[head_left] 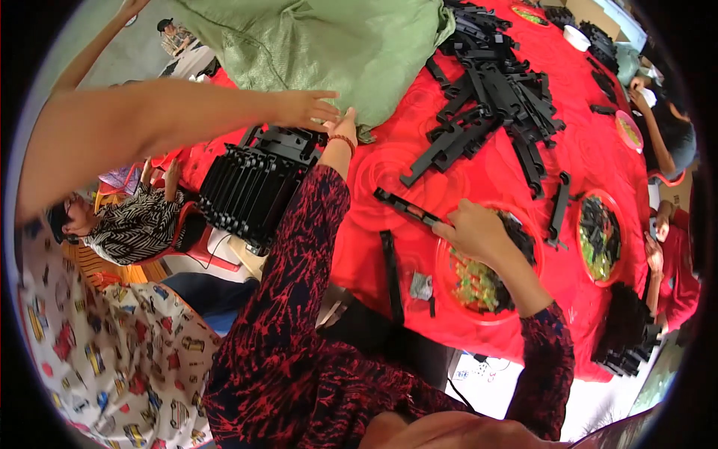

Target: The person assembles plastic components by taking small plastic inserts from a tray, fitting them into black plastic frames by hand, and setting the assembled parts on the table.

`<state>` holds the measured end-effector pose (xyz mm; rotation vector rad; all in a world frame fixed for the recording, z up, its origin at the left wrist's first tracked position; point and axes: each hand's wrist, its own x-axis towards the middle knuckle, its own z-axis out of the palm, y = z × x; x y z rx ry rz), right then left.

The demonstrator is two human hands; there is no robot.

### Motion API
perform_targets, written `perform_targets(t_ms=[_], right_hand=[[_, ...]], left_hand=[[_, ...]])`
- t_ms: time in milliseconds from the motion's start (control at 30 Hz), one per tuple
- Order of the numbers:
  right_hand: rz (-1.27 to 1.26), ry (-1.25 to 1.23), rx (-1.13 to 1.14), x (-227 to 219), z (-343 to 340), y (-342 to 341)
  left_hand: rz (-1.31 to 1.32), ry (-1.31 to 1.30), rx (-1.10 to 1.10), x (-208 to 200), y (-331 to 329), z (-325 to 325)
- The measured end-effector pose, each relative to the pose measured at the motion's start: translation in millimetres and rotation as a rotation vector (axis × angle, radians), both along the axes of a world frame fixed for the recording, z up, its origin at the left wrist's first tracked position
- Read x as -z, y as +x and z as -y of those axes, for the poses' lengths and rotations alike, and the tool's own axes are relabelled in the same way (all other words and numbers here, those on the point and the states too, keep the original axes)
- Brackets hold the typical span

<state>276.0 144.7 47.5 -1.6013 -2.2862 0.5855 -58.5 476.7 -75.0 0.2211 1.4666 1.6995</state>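
Observation:
My right hand pinches a long black plastic strip by one end, above a red-rimmed basin of small green-yellow and black pieces. My left hand, with a red beaded bracelet at the wrist, reaches out to the lower edge of a large green woven sack. Its thumb and fingers look apart, though partly hidden. A co-worker's hand comes in from the left, right beside my left fingers. Below them lies a stack of black plastic strips.
A heap of black strips covers the far middle of the red-clothed table. Single black strips and a small clear packet lie nearer. A second basin stands at right. Several people sit around; a patterned-shirt co-worker stands close at left.

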Motion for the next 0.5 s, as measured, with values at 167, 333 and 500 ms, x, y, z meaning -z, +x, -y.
perform_targets(t_ms=[167,333,500], right_hand=[[-0.556,-0.438,0.163,27.5,-155.5,49.6],[-1.191,-0.699,0.405,16.5,-290.3,-11.7],[-1.365,-0.602,0.196,24.9,-322.1,-61.5]], left_hand=[[-0.958,0.143,0.272,0.5,108.2,38.8],[-1.027,0.074,0.372,-82.2,121.9,71.0],[-0.864,0.363,0.384,-158.1,138.9,76.3]])
